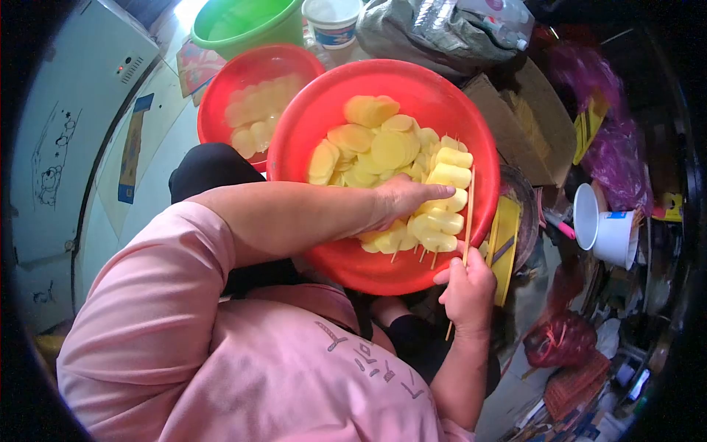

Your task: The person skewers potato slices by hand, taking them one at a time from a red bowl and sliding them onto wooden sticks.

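A large red basin [482, 140] sits in front of me with a heap of pale yellow potato slices [390, 149] in it. Along its right side lie skewered potato slices [451, 175], their stick ends poking out at both ends. My left hand [403, 202] reaches across the heap and is closed on the skewered slices, its thumb lying over them; the other fingers are mostly hidden. At the basin's near right rim, my right hand [469, 283] is closed around a bare wooden skewer [470, 214], which lies alongside the skewered slices.
Behind the basin stand a smaller red basin [213, 110] with pale slices in liquid, a green tub [243, 29] and a white bucket [331, 13]. To the right are a cardboard box [508, 121], a purple bag [611, 140] and white containers [615, 239]. A white cabinet [66, 125] stands left.
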Demonstrator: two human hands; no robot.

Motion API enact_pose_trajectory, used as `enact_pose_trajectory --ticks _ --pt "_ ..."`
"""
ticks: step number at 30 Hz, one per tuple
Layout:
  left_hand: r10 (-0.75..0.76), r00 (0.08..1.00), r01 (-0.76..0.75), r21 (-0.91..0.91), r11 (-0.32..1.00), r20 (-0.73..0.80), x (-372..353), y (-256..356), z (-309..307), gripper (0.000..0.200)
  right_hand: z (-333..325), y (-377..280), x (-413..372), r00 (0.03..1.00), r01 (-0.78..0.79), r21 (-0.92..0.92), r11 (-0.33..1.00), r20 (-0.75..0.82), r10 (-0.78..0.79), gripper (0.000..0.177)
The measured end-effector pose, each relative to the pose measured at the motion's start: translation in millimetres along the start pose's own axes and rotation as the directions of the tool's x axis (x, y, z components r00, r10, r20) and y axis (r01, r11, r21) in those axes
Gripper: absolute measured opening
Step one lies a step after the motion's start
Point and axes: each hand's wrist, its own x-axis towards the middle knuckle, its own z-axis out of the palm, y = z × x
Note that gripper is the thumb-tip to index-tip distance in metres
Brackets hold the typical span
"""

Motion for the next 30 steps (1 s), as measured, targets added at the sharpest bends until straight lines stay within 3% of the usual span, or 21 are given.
enact_pose_trajectory --ticks 2,4,8,11,13,14,16,20,26,30 --pt "-0.007 0.999 0.008 0.028 1.000 -0.035 0.1 5.5 3.6 0.073 1.6 0.6 0.4 1.000 0.019 -0.006 1.000 -0.008 -0.019 0.031" --pt "-0.009 1.000 0.008 -0.065 0.998 -0.016 9.1 2.9 5.2 0.078 3.1 7.6 5.1 0.998 0.057 0.005 0.998 -0.012 -0.057 0.032" --pt "0.025 0.997 -0.029 -0.060 0.998 -0.079 -4.2 16.2 13.2 0.075 1.9 3.3 8.7 1.000 0.019 0.002 1.000 0.012 -0.019 0.032" --pt "-0.009 0.996 -0.009 -0.193 0.981 -0.091 38.8 -5.6 23.2 0.068 -0.4 0.9 8.9 0.999 0.022 0.015 1.000 -0.024 -0.022 0.031" --pt "-0.019 0.999 -0.002 -0.450 0.893 -0.042 41.2 -8.1 25.5 0.048 -0.6 -3.1 7.5 0.996 0.056 0.038 0.998 -0.068 -0.054 0.031" --pt "-0.020 0.999 -0.001 -0.450 0.893 -0.043 44.4 -10.1 24.3 0.048 -0.5 -2.7 7.8 0.996 0.056 0.039 0.998 -0.067 -0.053 0.031" --pt "-0.004 0.996 0.055 -0.558 0.828 0.092 50.2 -14.0 20.9 0.044 -0.2 -0.8 8.6 0.991 0.112 0.072 0.991 -0.078 -0.107 0.031" --pt "-0.020 0.992 0.080 -0.502 0.861 0.123 38.2 -9.6 15.4 0.041 -2.2 -14.2 3.7 0.997 0.055 0.184 0.981 -0.060 -0.045 0.030" --pt "-0.039 0.984 0.127 -0.526 0.841 0.174 10.5 -6.7 11.3 0.047 -4.6 -14.7 3.5 0.986 0.136 0.314 0.940 -0.132 -0.099 0.028" --pt "0.162 0.959 -0.025 -0.499 0.866 0.233 -6.3 -5.9 9.7 0.045 -8.6 -11.6 6.1 0.961 0.235 0.319 0.918 -0.217 -0.171 0.024"
